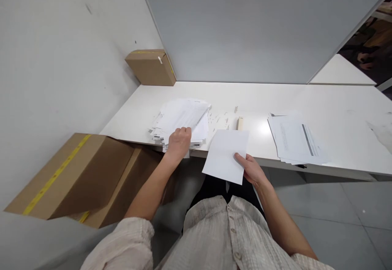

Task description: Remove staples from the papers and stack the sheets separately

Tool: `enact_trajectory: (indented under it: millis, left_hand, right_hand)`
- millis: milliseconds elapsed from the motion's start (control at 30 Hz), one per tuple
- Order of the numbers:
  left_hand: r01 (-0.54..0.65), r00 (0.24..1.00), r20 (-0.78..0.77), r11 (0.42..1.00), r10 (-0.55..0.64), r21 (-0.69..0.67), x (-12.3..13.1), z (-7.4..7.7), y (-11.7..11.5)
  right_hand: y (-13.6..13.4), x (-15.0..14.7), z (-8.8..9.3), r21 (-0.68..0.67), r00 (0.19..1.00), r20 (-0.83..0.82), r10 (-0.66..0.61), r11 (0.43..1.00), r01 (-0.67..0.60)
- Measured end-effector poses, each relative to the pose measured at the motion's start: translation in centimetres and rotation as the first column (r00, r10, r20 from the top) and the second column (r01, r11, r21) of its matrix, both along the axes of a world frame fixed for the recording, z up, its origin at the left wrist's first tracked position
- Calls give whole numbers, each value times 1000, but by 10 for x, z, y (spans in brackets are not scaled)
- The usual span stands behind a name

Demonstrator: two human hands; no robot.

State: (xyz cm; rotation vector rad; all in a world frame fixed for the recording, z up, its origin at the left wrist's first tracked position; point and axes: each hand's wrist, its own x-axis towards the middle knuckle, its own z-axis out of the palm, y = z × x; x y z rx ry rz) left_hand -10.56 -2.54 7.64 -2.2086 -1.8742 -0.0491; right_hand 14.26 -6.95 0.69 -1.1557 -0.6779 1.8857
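Note:
At the front edge of a messy stack of printed paper (180, 115), my left hand (180, 141) is closed, with the fingers curled on the top sheet's near edge. That sheet looks slightly raised along its right side. My right hand (251, 169) holds a blank-looking white sheet of paper (225, 156), thumb on top and fingers underneath, over the table's front edge. Whether more sheets lie beneath it I cannot tell. Behind this sheet a small beige block (240, 123) shows in part. A smaller, fanned pile of printed sheets (290, 139) lies to the right.
The white table (257, 98) backs onto a grey panel (245, 29). Paper scraps (222, 119) lie mid-table. One cardboard box (151, 68) stands at the back left corner; larger taped boxes (70, 176) are below on the left. Clear plastic (381, 133) lies far right.

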Motion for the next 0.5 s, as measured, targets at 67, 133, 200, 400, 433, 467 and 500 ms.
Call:
enact_trajectory:
  millis: [67, 133, 200, 400, 433, 467, 500]
  left_hand:
    - [119, 991, 57, 990, -123, 77, 16, 2, -16]
    - [262, 958, 92, 960, -271, 96, 37, 0, -35]
    - [372, 920, 109, 927, -376, 54, 60, -7, -52]
    - [516, 848, 176, 854, -499, -64, 104, -38, -75]
    - [527, 842, 182, 847, -508, -72, 107, -42, -76]
    - [534, 837, 191, 842, -513, -75, 109, -47, -76]
    - [534, 835, 203, 843, -512, -70, 111, -50, -77]
  right_hand:
    - [1, -3, -3, -15, 1000, -9, -11, 1000, 11]
    - [2, -7, -5, -42, 999, -15, -42, 998, 41]
    - [3, -9, -8, -62, 996, -12, -86, 994, 85]
    - [-1, -7, -11, 50, 992, -69, -108, 993, 111]
    - [-2, -6, -12, 73, 992, -61, -108, 991, 112]
    - [-3, -6, -14, 89, 992, -44, -119, 988, 122]
    - [-4, -5, -16, 96, 990, -28, -135, 986, 137]
